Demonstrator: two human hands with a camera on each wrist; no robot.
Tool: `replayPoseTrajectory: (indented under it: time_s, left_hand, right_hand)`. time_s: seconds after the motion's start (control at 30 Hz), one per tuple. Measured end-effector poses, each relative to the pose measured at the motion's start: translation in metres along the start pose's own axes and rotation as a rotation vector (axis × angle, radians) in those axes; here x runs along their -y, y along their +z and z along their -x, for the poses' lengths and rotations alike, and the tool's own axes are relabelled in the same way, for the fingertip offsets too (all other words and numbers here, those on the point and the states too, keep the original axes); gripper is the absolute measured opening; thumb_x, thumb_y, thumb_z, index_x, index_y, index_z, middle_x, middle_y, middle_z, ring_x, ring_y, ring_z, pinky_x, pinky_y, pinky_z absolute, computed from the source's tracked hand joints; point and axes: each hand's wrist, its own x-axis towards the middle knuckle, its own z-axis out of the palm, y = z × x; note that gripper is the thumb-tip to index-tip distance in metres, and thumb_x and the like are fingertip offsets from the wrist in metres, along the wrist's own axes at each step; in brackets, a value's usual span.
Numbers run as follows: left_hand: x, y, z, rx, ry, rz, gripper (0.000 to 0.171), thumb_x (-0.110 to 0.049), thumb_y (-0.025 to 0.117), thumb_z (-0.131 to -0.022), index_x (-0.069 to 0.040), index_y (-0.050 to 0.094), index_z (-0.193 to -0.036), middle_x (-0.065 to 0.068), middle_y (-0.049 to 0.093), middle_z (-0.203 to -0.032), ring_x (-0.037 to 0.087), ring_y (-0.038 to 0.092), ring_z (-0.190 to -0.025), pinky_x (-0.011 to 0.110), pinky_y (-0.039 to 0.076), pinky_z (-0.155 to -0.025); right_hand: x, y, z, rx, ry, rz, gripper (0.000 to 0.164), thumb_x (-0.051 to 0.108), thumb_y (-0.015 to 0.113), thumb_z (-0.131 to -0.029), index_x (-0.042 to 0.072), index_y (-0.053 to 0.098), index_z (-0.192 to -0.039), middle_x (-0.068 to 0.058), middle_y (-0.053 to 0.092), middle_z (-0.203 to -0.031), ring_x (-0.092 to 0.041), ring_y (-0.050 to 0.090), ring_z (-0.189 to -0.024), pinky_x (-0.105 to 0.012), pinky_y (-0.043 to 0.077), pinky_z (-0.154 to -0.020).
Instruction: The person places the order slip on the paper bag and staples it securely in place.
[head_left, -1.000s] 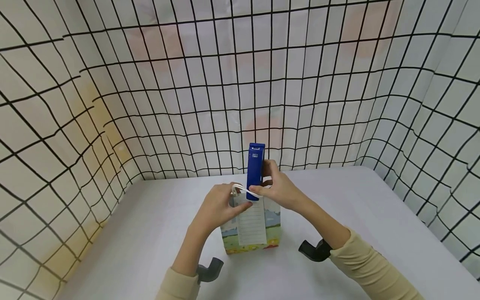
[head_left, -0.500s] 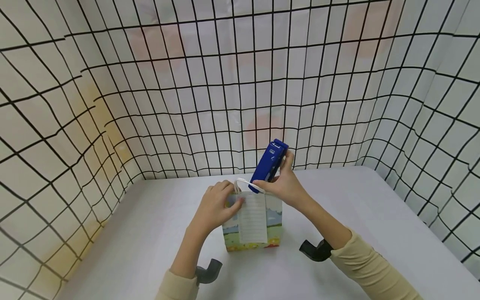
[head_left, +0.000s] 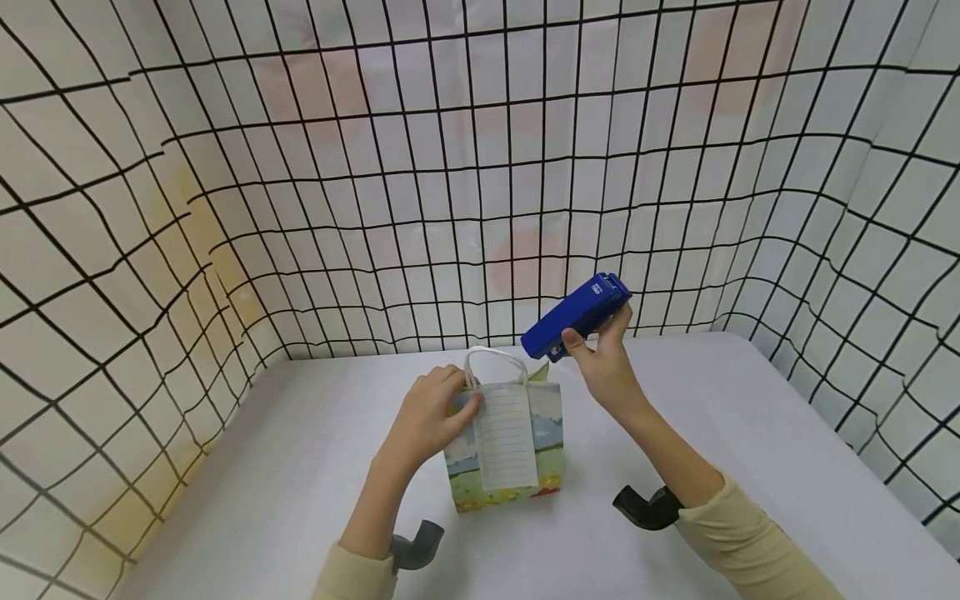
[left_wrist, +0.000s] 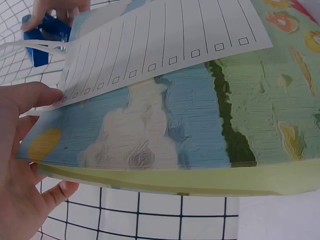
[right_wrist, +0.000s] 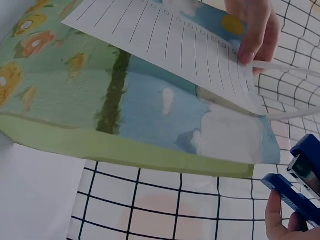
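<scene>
A painted paper gift bag [head_left: 548, 458] stands upright on the table, a lined checklist sheet [head_left: 507, 442] lying against its front. At its top left edge, my left hand [head_left: 426, 421] pinches bag and sheet, the thumb in front and the other fingers behind, as the left wrist view shows. The white cord handle [head_left: 498, 350] arches above the sheet. Up and right of the bag, my right hand [head_left: 609, 375] grips a blue stapler [head_left: 573, 318], tilted with one end toward the bag. In the right wrist view the jaws of the stapler [right_wrist: 303, 162] stand apart, clear of the bag's edge.
A black wire grid [head_left: 480, 208] in front of pale walls encloses the white table [head_left: 315, 467] at the back and sides. A dark curved piece [head_left: 418, 546] sits at the left wrist, and another black curved piece [head_left: 647, 508] at the right.
My right hand has drawn the stapler up and right, off the top of the sheet, turning it from upright to a slant. My left hand has stayed at the bag's edge.
</scene>
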Motion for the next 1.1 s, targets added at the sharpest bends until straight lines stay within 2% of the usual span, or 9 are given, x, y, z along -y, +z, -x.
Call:
replayPoseTrajectory:
  time_s: [0.13,0.23,0.4,0.5,0.6,0.73,0.83,0.97,1.1]
  left_hand:
    - [0.001,0.001,0.000,0.008,-0.011,0.015,0.016,-0.028,0.056,-0.088,-0.014,0.061,-0.096,-0.003,0.062,-0.089,0.013,0.052,-0.083,0.034,0.044,-0.077]
    - [0.003,0.002,0.001,0.006,-0.011,0.021,0.015,-0.028,0.056,-0.088,-0.015,0.060,-0.095,-0.003,0.062,-0.090,0.013,0.052,-0.083,0.033,0.043,-0.075]
    - [0.005,0.003,0.004,-0.015,0.000,0.016,0.019,-0.030,0.056,-0.088,-0.016,0.059,-0.101,-0.001,0.062,-0.102,0.015,0.055,-0.091,0.034,0.044,-0.077]
    - [0.006,0.002,0.006,-0.045,0.015,0.009,0.027,-0.031,0.058,-0.087,-0.015,0.058,-0.109,0.001,0.060,-0.113,0.018,0.055,-0.103,0.037,0.046,-0.084]
    - [0.007,0.000,0.008,-0.085,0.043,0.007,0.034,-0.031,0.058,-0.087,-0.013,0.056,-0.116,0.003,0.056,-0.122,0.021,0.053,-0.113,0.040,0.045,-0.090]
    - [0.008,-0.003,0.010,-0.139,0.076,0.001,0.040,-0.031,0.057,-0.087,-0.012,0.052,-0.122,0.006,0.052,-0.129,0.024,0.050,-0.119,0.046,0.043,-0.093]
    - [0.010,-0.005,0.013,-0.162,0.092,-0.007,0.044,-0.033,0.054,-0.088,-0.013,0.048,-0.127,0.007,0.048,-0.135,0.026,0.046,-0.123,0.049,0.040,-0.096]
    - [0.014,-0.005,0.019,-0.171,0.109,-0.015,0.050,-0.043,0.040,-0.094,-0.014,0.041,-0.135,0.008,0.041,-0.141,0.026,0.039,-0.129,0.051,0.031,-0.103]
    - [0.017,-0.006,0.025,-0.183,0.102,-0.032,0.055,-0.047,0.030,-0.096,-0.014,0.035,-0.140,0.010,0.036,-0.144,0.027,0.032,-0.133,0.051,0.021,-0.108]
  right_hand:
    - [-0.001,-0.008,0.006,-0.070,-0.008,0.001,0.077,0.010,0.053,-0.090,0.017,-0.009,-0.136,-0.019,0.020,-0.139,-0.032,0.032,-0.129,-0.042,0.040,-0.094]
    - [-0.001,-0.013,0.013,-0.122,-0.034,0.000,0.080,0.002,0.057,-0.087,0.020,-0.006,-0.134,-0.013,0.018,-0.139,-0.029,0.033,-0.125,-0.029,0.045,-0.088]
    - [0.000,-0.019,0.025,-0.191,-0.105,-0.034,0.088,-0.009,0.060,-0.080,0.024,0.000,-0.135,-0.010,0.020,-0.134,-0.028,0.037,-0.117,-0.012,0.046,-0.082]
    - [0.000,-0.023,0.031,-0.218,-0.119,-0.022,0.087,-0.010,0.060,-0.079,0.025,0.003,-0.136,-0.006,0.023,-0.131,-0.024,0.040,-0.113,-0.010,0.046,-0.081]
    - [-0.002,-0.027,0.037,-0.237,-0.130,0.002,0.079,-0.007,0.056,-0.082,0.025,0.007,-0.135,0.000,0.025,-0.129,-0.017,0.041,-0.111,-0.008,0.044,-0.082]
    - [-0.008,-0.032,0.044,-0.270,-0.168,0.007,0.062,-0.004,0.048,-0.087,0.019,0.013,-0.133,0.004,0.030,-0.123,-0.013,0.043,-0.109,-0.007,0.042,-0.084]
    - [-0.013,-0.037,0.050,-0.295,-0.173,0.063,0.055,-0.003,0.047,-0.087,0.013,0.019,-0.131,0.008,0.033,-0.120,-0.011,0.045,-0.105,-0.006,0.041,-0.083]
    - [-0.021,-0.043,0.058,-0.321,-0.126,0.198,0.055,-0.002,0.054,-0.084,0.005,0.022,-0.128,0.015,0.034,-0.114,-0.005,0.047,-0.100,-0.003,0.041,-0.080]
    - [-0.028,-0.048,0.066,-0.329,-0.057,0.291,0.059,-0.003,0.059,-0.082,0.000,0.020,-0.126,0.015,0.035,-0.110,0.001,0.047,-0.098,-0.003,0.042,-0.077]
